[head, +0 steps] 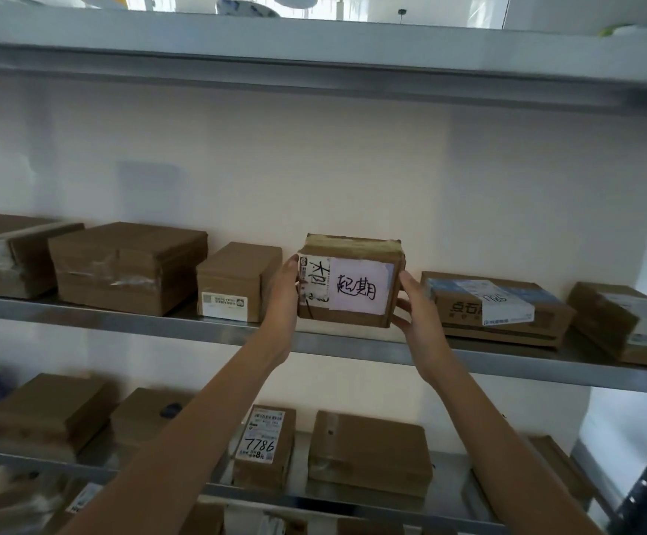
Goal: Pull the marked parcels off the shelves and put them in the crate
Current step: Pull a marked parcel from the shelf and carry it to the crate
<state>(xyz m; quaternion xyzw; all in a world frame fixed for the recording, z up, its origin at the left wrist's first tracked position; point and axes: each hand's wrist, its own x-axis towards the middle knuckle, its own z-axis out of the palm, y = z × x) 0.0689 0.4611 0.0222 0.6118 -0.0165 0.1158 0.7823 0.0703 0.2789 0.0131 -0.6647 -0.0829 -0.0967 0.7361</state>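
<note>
Evidently both hands clamp the small brown cardboard parcel with the handwritten white label (348,287): left hand (285,293) and right hand (416,307) pinch opposite sides, keeping it level at the grey metal shelf (121,320) edge, label facing outward for checking.

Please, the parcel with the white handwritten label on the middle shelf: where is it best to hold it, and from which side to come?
Hold the labelled parcel by its two short end faces, coming from the front, as the left hand and right hand do now. Neighbouring boxes leave gaps at both ends, and its front face is wider than one hand could likely span.
</note>
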